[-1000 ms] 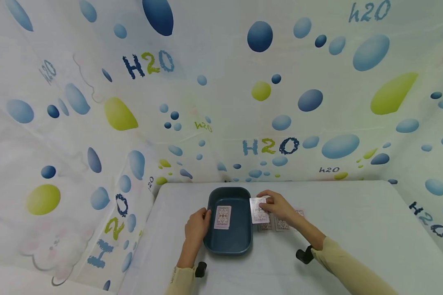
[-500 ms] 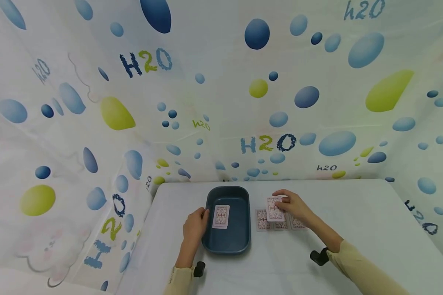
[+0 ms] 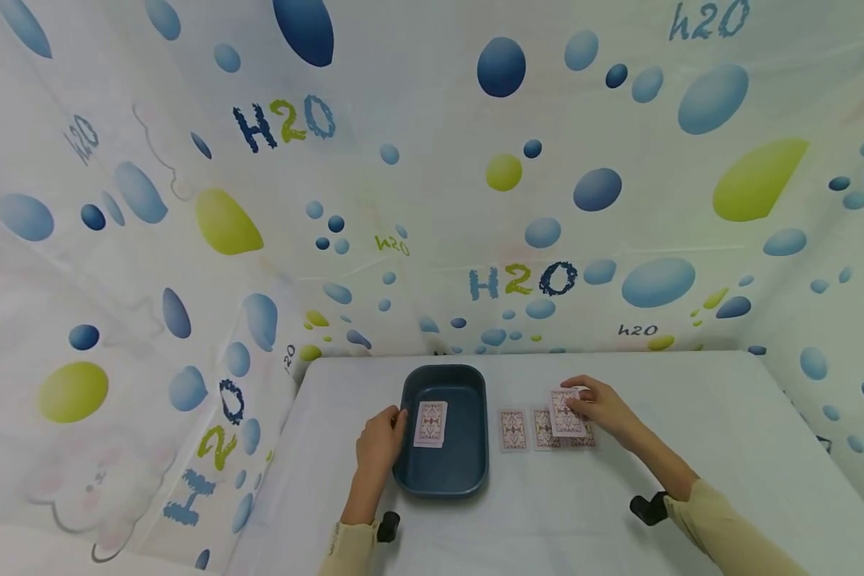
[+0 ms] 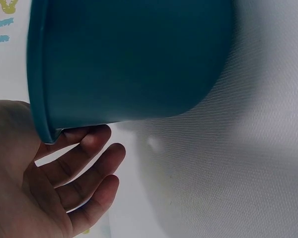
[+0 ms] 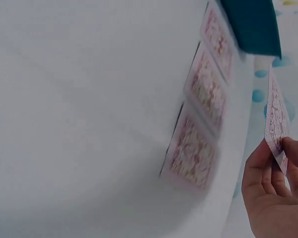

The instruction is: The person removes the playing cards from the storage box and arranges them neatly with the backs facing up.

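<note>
My left hand (image 3: 379, 440) grips the left rim of a dark teal tray (image 3: 451, 490). In the left wrist view, its fingers (image 4: 97, 141) curl below the tray's rim, and the thumb is hidden. A small stack of face-down playing cards (image 3: 430, 424) lies in the tray's left half. Right of the tray, my right hand (image 3: 605, 408) pinches a face-down playing card (image 3: 565, 413) between thumb and fingers, raised above the table. Three patterned card backs lie in a row beneath: the near-tray card (image 3: 514, 430), the middle card (image 3: 543, 432) and the far-right card (image 3: 585, 437), the last two partly covered in the head view.
A white cloth covers the table (image 3: 562, 520). Behind and beside it hangs a white curtain (image 3: 432, 200) printed with blue and green drops. A dark wrist camera (image 3: 648, 509) sits on the right wrist, with another camera (image 3: 389, 526) on the left.
My right hand has carried the held card rightward, from beside the tray's rim to over the right end of the row. My left hand stays on the tray.
</note>
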Action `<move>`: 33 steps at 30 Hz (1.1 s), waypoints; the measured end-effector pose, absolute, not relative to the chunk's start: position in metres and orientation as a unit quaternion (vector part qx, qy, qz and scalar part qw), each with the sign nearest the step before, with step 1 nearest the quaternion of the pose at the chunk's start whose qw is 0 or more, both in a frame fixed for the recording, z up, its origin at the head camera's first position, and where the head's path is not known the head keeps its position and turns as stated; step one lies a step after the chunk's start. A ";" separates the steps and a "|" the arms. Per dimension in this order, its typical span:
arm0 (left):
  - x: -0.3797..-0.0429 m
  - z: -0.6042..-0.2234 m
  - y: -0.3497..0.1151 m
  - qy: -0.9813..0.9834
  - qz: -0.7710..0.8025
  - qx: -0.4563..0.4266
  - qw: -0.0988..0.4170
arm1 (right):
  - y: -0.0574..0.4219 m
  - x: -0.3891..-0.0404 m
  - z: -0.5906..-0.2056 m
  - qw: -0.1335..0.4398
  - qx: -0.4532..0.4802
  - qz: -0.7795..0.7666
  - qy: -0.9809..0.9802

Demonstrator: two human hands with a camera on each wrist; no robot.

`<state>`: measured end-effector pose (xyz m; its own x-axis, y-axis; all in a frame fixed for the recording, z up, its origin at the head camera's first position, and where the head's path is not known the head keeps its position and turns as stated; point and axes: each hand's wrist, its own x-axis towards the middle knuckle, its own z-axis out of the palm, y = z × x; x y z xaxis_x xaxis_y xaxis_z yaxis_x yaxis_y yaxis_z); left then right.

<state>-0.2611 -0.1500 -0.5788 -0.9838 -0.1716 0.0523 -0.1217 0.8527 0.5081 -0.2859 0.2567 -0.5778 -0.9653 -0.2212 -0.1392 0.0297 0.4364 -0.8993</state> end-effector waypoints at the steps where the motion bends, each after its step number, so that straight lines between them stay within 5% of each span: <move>1: -0.261 -0.579 -0.150 -0.961 -0.261 0.076 0.048 | 0.261 -0.286 -0.579 0.119 -0.052 -0.529 0.839; 17: -0.262 -0.579 -0.152 -0.959 -0.269 0.070 0.052 | 0.318 -0.282 -0.607 0.112 -0.014 -0.479 0.871; 33: -0.263 -0.582 -0.150 -0.957 -0.273 0.080 0.050 | 0.313 -0.278 -0.617 0.019 -0.021 -0.340 0.940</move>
<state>-0.2631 -0.1500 -0.5817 -0.9823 -0.1797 0.0528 -0.1250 0.8386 0.5302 -0.2783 0.3134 -0.6175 -0.9984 -0.0520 -0.0206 -0.0268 0.7684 -0.6394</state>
